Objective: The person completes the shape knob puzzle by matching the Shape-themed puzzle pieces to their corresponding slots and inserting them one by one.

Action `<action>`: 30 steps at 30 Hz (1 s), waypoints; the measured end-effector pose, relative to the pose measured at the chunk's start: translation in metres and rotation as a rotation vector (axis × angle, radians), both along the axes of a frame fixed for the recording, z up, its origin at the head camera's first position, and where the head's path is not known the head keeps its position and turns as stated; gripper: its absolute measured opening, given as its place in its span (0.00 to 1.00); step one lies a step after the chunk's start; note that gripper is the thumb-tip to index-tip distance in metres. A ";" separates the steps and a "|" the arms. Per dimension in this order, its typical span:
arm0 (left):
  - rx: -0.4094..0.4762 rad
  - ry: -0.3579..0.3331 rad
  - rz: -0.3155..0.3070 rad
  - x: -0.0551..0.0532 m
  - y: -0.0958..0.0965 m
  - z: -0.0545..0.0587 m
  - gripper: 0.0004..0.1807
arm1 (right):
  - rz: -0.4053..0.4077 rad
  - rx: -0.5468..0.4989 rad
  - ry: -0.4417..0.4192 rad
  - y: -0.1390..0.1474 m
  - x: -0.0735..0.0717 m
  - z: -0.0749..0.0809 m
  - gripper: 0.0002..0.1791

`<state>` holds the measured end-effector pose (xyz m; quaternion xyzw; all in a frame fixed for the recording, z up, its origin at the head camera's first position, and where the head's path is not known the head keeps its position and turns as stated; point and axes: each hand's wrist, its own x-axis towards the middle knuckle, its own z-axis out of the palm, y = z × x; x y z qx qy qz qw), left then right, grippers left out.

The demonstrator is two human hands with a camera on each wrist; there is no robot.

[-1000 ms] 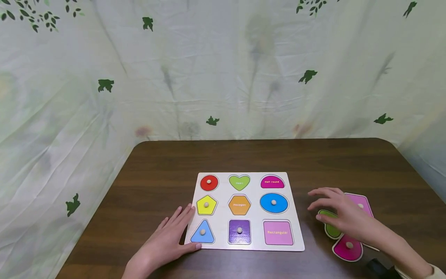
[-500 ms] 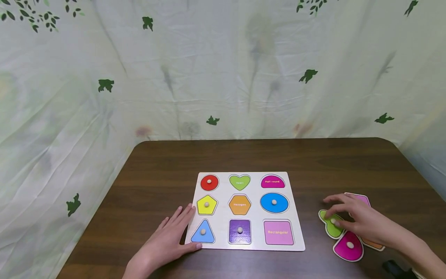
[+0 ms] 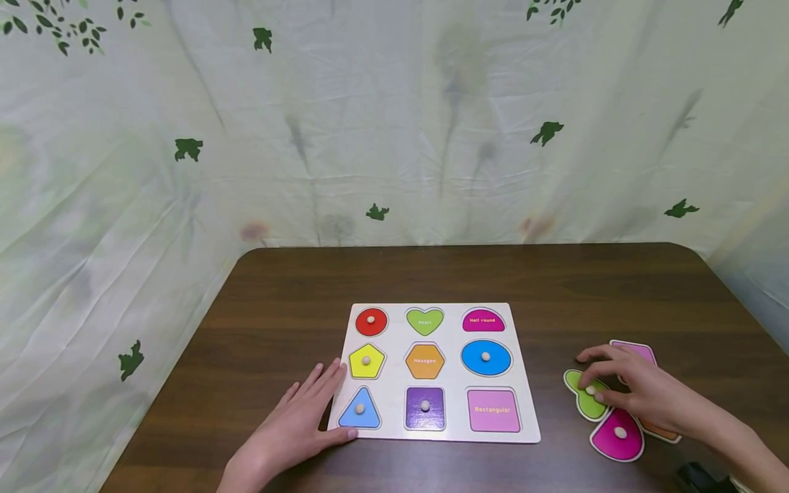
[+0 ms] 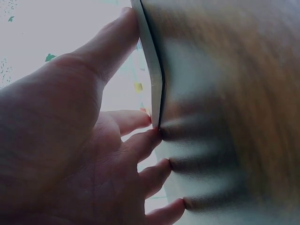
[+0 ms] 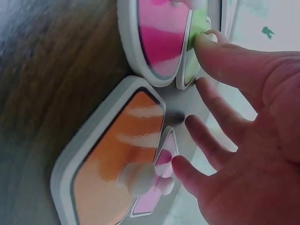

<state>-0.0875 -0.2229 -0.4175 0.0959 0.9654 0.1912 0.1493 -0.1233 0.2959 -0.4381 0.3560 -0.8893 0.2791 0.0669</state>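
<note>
A white shape puzzle board (image 3: 456,435) lies on the wooden table. My left hand (image 3: 292,424) rests at its lower left corner, fingers spread, thumb on the near edge and fingertips at the left side. To the right of the board, my right hand (image 3: 647,390) pinches the white knob of a green heart puzzle piece (image 3: 576,383) between thumb and index finger. Close by lie a magenta half-round piece (image 3: 616,438), an orange hexagon piece (image 5: 117,154) and a pink rectangular piece (image 3: 641,351). The hand partly covers the orange and pink ones in the head view.
On the board sit knobbed pieces, among them a red circle (image 3: 372,330), a blue oval (image 3: 477,366) and a purple square (image 3: 425,420). The heart, half-round, hexagon and rectangular slots show printed words. Behind the brown table (image 3: 456,274) hangs a leaf-patterned curtain (image 3: 394,137).
My right hand has moved down and slightly right, and its thumb and index finger have closed on the heart piece's knob. The left hand and the board stay in place.
</note>
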 end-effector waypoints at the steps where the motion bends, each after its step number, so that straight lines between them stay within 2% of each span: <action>1: 0.000 0.002 -0.001 0.000 0.000 0.000 0.58 | 0.003 -0.003 -0.002 0.000 0.000 0.000 0.29; 11: 0.001 0.009 -0.001 0.000 0.000 0.000 0.57 | -0.025 0.010 0.054 -0.004 -0.002 0.002 0.30; 14: 0.002 0.012 -0.006 0.000 0.000 0.000 0.57 | -0.031 0.025 0.033 -0.007 -0.003 0.006 0.28; 21: 0.000 0.017 -0.008 0.000 0.000 0.000 0.58 | -0.131 0.056 -0.047 -0.020 -0.004 0.017 0.23; 30: 0.002 0.005 -0.005 0.000 0.000 0.000 0.58 | -0.147 0.007 -0.041 -0.043 -0.014 0.026 0.22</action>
